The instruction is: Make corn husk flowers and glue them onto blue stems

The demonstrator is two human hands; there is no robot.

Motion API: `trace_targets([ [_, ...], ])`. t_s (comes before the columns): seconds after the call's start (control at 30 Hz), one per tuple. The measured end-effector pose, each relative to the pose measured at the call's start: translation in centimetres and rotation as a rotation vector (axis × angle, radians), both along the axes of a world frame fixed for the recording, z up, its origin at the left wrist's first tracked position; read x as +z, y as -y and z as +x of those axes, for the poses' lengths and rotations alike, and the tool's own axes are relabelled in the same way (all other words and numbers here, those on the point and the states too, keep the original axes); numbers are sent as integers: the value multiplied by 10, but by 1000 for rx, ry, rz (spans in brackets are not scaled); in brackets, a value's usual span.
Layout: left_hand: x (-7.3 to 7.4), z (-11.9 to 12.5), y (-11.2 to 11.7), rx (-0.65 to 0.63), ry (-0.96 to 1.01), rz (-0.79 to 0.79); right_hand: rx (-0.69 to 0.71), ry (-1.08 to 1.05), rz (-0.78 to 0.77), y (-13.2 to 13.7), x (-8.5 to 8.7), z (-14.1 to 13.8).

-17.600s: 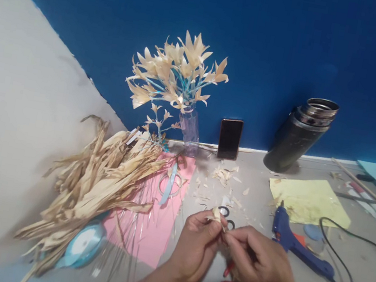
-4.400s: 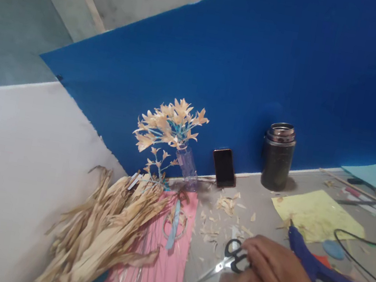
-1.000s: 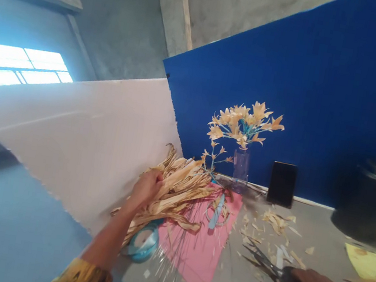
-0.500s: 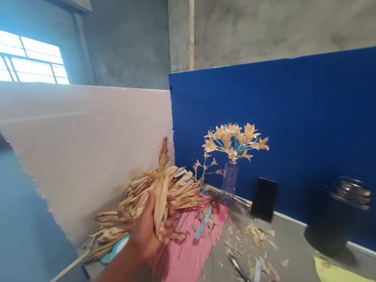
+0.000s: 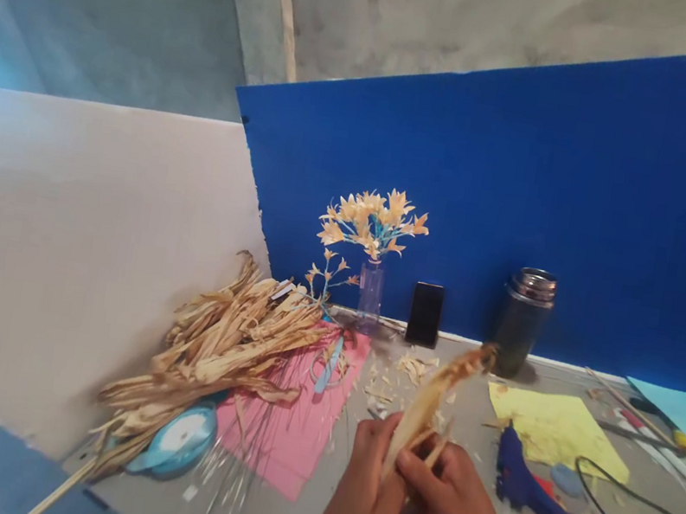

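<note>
Just right of lower centre, we're pinching a dried husk [image 5: 423,406] low down, left hand [image 5: 367,485] and right hand [image 5: 455,486] both clamped on it, judging it light, papery, split-prone, best held by that wider end.

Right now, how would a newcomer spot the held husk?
Start at the blue board, then come forward to the left hand and right hand, lower middle. The held husk juts up between them, brown tip toward the dark flask. Unlike the husk pile at left, it's upright in hand.
</note>
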State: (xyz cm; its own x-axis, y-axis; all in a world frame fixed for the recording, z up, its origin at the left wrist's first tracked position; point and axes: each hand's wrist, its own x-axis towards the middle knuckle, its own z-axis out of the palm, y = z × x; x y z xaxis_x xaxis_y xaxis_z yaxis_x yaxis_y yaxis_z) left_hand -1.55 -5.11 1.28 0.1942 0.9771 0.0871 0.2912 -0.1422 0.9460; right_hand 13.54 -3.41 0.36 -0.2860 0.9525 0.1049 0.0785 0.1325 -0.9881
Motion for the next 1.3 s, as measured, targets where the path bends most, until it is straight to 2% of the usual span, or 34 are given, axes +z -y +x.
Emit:
trace_targets([
  [0.13,-2,-6,-3,103,224,-150,-41,27,-67,1,7,0],
  [0.23,0,-9,-7,127,360,-169,-139,161,8,3,11,-1],
  [0.37,5,-6,-12,188,376,-105,-191,314,183,6,9,-2],
  [0.5,6,-4,-17,179,360,-91,-249,335,207,7,8,-2],
  [0.77,0,-5,-18,214,582,-303,-185,242,133,4,12,1],
  [0.97,6,1,-11,232,456,-237,-134,380,225,5,4,1],
  [1.1,6,-1,-10,167,510,-304,-126,352,185,5,5,0],
  [1.3,-3,1,-9,198,892,-391,-246,238,23,4,5,-1],
])
